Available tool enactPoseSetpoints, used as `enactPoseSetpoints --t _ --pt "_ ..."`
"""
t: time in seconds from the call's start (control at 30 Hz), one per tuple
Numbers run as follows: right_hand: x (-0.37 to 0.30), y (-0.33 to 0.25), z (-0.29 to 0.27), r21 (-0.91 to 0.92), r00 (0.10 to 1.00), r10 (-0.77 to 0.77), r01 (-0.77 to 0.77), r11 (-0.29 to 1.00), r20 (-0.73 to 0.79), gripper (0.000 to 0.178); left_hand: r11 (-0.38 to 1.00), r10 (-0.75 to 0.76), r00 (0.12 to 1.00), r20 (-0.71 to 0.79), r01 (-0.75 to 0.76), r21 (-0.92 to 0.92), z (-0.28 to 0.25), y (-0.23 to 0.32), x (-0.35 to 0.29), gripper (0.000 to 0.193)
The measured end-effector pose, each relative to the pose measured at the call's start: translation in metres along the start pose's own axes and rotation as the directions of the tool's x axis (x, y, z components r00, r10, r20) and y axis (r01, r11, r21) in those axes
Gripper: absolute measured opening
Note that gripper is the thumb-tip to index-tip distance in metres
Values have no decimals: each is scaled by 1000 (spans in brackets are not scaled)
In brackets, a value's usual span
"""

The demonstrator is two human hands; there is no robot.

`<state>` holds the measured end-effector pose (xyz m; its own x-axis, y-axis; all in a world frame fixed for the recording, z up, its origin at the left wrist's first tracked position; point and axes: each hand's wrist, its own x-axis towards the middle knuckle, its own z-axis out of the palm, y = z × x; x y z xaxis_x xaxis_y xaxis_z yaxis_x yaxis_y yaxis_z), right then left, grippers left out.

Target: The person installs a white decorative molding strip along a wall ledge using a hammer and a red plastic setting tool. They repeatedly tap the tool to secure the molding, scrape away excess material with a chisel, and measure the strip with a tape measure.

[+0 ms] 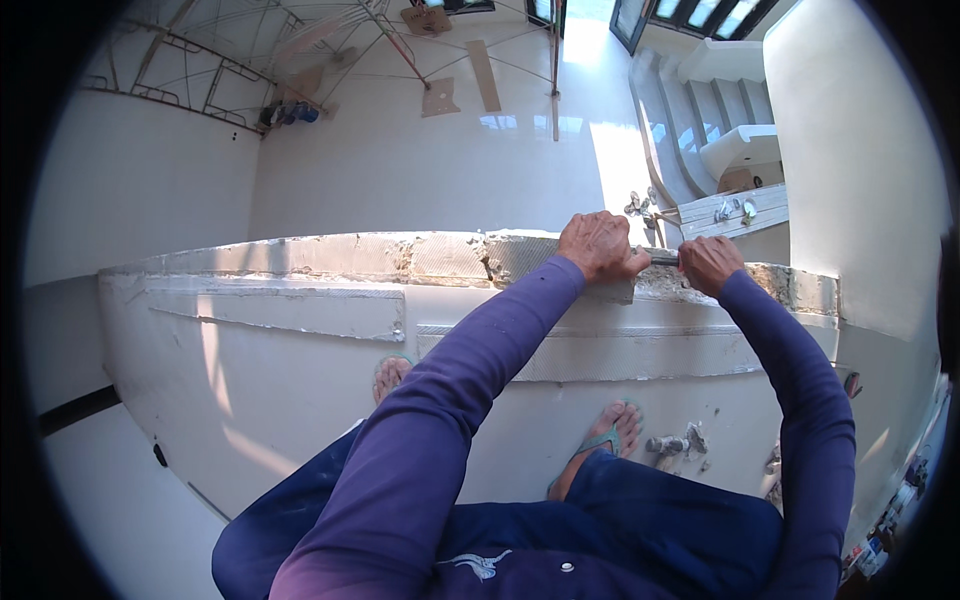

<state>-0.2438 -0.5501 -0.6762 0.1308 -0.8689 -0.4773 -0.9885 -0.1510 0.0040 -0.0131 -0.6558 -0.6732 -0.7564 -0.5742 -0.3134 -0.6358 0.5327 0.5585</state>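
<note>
My left hand [600, 247] is closed over the right end of a grey tile strip [535, 262] on the low ledge [350, 255]. In my right hand [710, 265] is a dark metal bar [663, 259], with a bit of red showing at my fingers. The bar points left toward my left hand; its tip is hidden or too small to make out. Beside the right hand, the ledge's face is rough, broken mortar [665, 285]. Two long pale strips, a left one [290, 308] and a right one [640, 352], lie below the ledge with ridged edges.
A hammer [668, 444] and mortar crumbs lie by my sandalled right foot [610, 430]. Beyond the ledge, a lower floor [400, 180] holds scaffolding [400, 50] and cardboard pieces [440, 98]. Curved steps [700, 110] and a plank platform [735, 210] are at the far right.
</note>
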Motion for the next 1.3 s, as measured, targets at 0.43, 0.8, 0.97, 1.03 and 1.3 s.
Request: enactPoseSetpoints --t 0.43,0.8,0.97,1.03,1.3 --pt "-84 16 7 151 934 353 -342 927 -50 22 984 176 981 -86 -174 25 4 36 -6 52" --pt "-241 -36 43 594 596 802 -657 464 33 38 863 501 861 86 -505 23 7 138 -58 53" --pt "-327 -133 99 704 224 927 -708 -57 300 37 779 600 759 254 -626 30 36 178 -92 52" --pt "-361 -175 129 692 53 904 -663 -286 424 38 743 630 708 319 -669 17 47 195 -107 53" --pt "-425 -265 217 648 -123 876 -626 -434 467 36 575 743 489 457 -815 -63 99 234 -139 51"
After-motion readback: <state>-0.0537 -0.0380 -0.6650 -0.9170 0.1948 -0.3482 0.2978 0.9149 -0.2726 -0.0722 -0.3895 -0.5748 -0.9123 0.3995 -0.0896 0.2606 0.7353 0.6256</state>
